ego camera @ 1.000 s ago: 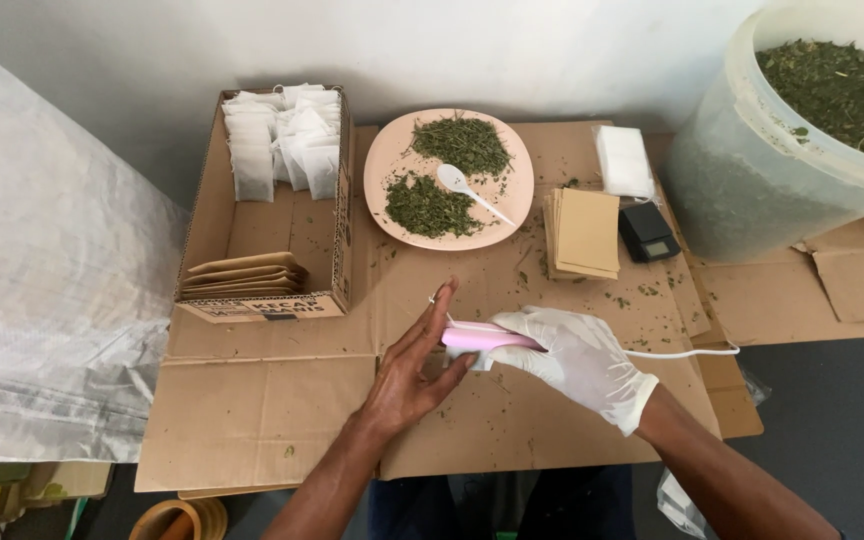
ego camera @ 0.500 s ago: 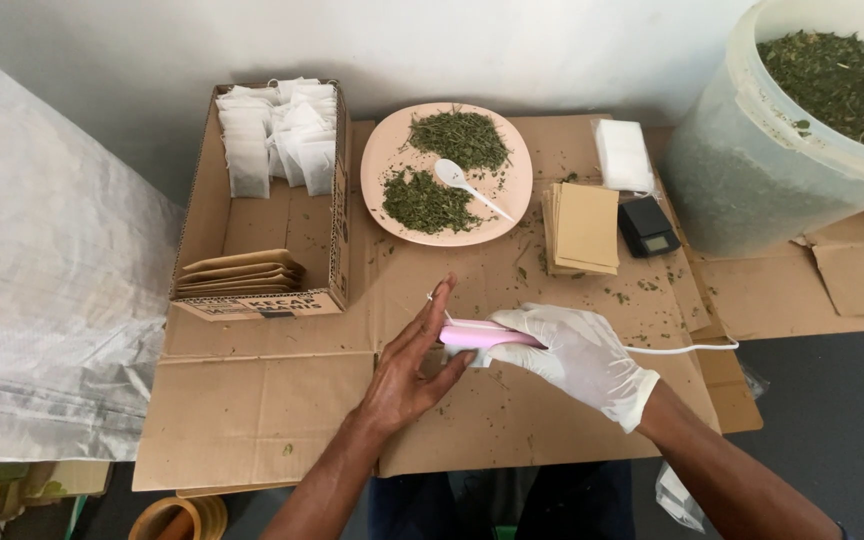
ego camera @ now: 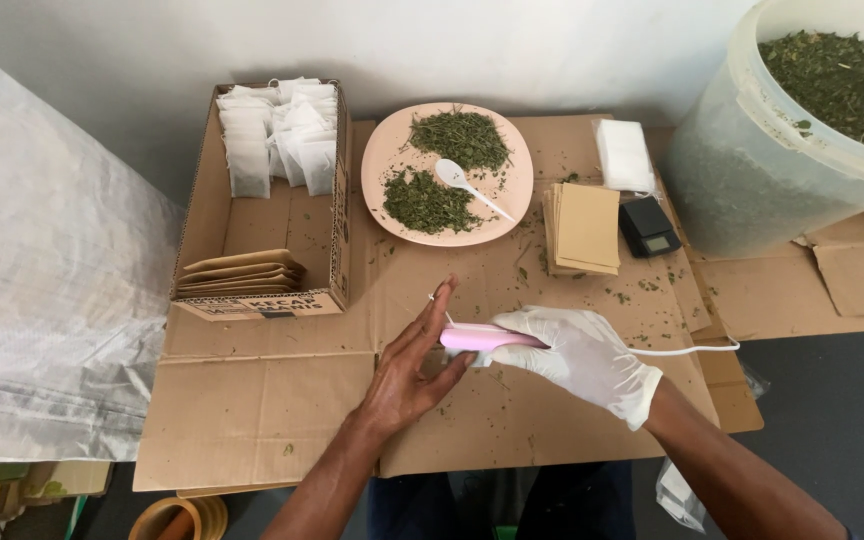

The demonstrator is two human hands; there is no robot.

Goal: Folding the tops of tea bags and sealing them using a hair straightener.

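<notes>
gloved right hand [ego camera: 584,357] clamps the pink corded sealer [ego camera: 490,338]; bare left hand [ego camera: 407,368] steadies it, fingers spread. filled white sachets [ego camera: 282,135] boxed; loose dried green herb [ego camera: 432,200] remains on the plate.

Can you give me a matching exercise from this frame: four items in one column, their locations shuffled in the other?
Items:
1. white spoon
2. pink handheld tool
3. white sachets
4. small black scale

Places:
A. inside the open cardboard box
B. on the round plate, between two herb piles
C. gripped by the gloved right hand
D. beside the stack of brown envelopes

Pairs: 1-B, 2-C, 3-A, 4-D
</notes>
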